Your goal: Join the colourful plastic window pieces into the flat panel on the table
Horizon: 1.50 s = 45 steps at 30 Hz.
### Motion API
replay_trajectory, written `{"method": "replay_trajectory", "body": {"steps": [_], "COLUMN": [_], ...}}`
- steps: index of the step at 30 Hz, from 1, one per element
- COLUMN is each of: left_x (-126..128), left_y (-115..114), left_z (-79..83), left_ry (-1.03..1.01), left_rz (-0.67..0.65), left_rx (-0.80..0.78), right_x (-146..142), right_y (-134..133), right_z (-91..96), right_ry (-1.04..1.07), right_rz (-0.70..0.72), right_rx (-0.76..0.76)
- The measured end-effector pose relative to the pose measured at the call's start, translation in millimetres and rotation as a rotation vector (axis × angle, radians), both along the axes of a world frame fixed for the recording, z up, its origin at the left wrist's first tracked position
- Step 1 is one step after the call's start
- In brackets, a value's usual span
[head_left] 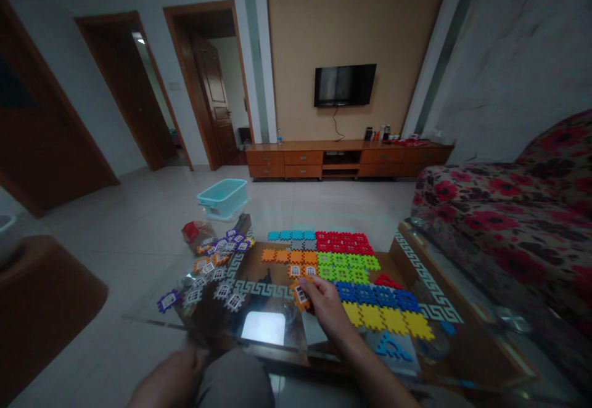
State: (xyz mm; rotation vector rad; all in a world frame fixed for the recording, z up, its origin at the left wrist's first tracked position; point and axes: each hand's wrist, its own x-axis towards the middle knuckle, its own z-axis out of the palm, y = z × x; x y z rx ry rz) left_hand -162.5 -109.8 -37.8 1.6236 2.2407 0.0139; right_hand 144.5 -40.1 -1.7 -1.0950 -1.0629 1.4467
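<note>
My right hand (324, 302) reaches over the glass coffee table (272, 328) and pinches an orange window tile (301, 296) at the near edge of a flat patchwork of joined plastic tiles (351, 266) in blue, red, orange, green and yellow. A loose pile of small window tiles (217, 266), purple, grey and orange, lies to the left of the patchwork. My left hand (173, 377) rests low by my knee at the table's front edge; its fingers are hidden.
A light blue plastic tub (222, 197) stands on the floor beyond the table, a red object (190, 231) near it. A floral sofa (509, 211) fills the right side. A TV cabinet (346, 158) runs along the far wall. A brown stool (41, 297) sits at left.
</note>
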Motion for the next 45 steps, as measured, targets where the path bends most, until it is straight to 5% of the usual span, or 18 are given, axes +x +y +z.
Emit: {"method": "replay_trajectory", "body": {"steps": [6, 10, 13, 17, 22, 36, 45], "left_x": [12, 12, 3, -7, -11, -18, -18], "left_y": [97, 163, 185, 190, 192, 200, 201], "left_z": [55.3, 43.3, 17.2, -12.6, -29.6, -40.2, -36.6], "left_ry": [0.074, 0.19, 0.258, 0.293, 0.259, 0.272, 0.246], "left_rz": [-0.056, -0.042, 0.068, 0.153, 0.155, 0.146, 0.185], "left_rx": [0.14, 0.328, 0.343, 0.439, 0.451, 0.429, 0.449], "right_x": [3, 6, 7, 6, 5, 10, 8], "right_y": [-1, 0, 2, 4, 5, 11, 10], "right_z": [1.9, 2.6, 2.6, -0.2, -5.5, -31.4, -21.9], "right_ry": [-0.033, -0.028, -0.017, -0.016, 0.011, -0.044, 0.0], "right_rz": [-0.004, 0.003, 0.002, -0.004, -0.001, 0.025, 0.04], "right_rx": [-0.009, 0.006, 0.002, -0.014, -0.031, 0.011, -0.006]}}
